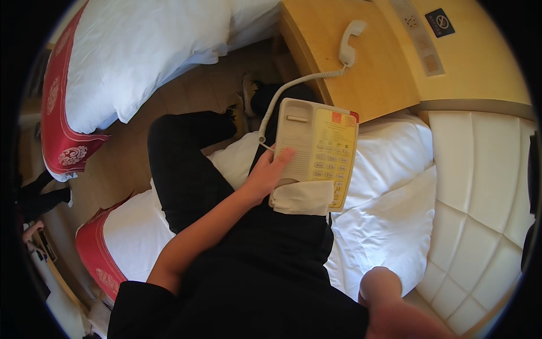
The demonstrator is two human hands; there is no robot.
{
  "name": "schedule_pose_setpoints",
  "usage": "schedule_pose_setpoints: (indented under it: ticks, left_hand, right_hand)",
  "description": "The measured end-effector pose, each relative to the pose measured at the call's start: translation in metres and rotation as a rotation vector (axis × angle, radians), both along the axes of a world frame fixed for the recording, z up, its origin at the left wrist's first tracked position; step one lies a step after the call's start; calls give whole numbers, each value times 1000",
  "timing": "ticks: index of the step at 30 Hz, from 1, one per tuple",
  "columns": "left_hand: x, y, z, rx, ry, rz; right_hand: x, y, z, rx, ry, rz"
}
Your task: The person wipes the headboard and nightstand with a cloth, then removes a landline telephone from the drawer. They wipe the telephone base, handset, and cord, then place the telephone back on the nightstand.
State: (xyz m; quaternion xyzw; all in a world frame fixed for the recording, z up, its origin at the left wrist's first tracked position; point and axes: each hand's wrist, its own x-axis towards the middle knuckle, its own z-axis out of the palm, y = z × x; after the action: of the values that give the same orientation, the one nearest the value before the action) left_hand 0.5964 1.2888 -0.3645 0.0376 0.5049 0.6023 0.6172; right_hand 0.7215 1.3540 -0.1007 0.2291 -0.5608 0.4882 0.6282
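Observation:
My left hand grips the left edge of a cream desk telephone base, thumb on top and the other fingers mostly hidden. The base lies tilted over my lap, keypad facing up, with a yellow printed panel on its right side. A folded white cloth or tissue covers its lower left part, close beside my left hand. The handset is off its cradle and lies on the wooden bedside table, joined to the base by a coiled cord. Of my right arm, only a bent part shows; its hand is not visible.
I sit on a white-sheeted bed beside a padded cream headboard. Another bed with a red runner stands at upper left. A wall socket panel is above the table. Part of another person shows far left.

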Motion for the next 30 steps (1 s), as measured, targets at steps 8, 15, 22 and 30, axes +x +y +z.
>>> schedule_pose_setpoints:
  ticks: [8, 15, 22, 30]
  left_hand:
    - [4, 0, 2, 7, 18, 39]
    - [2, -3, -7, 30, -55, 13]
    - [2, -2, -3, 39, 22, 0]
    - [-2, 0, 8, -15, 93, -79]
  right_hand:
    - [33, -12, -63, 197, -525, -316]
    - [41, 9, -178, 751, -1453, -286]
    - [31, 0, -189, 880, -1499, -369]
    - [29, -1, -188, 786, -1592, -219]
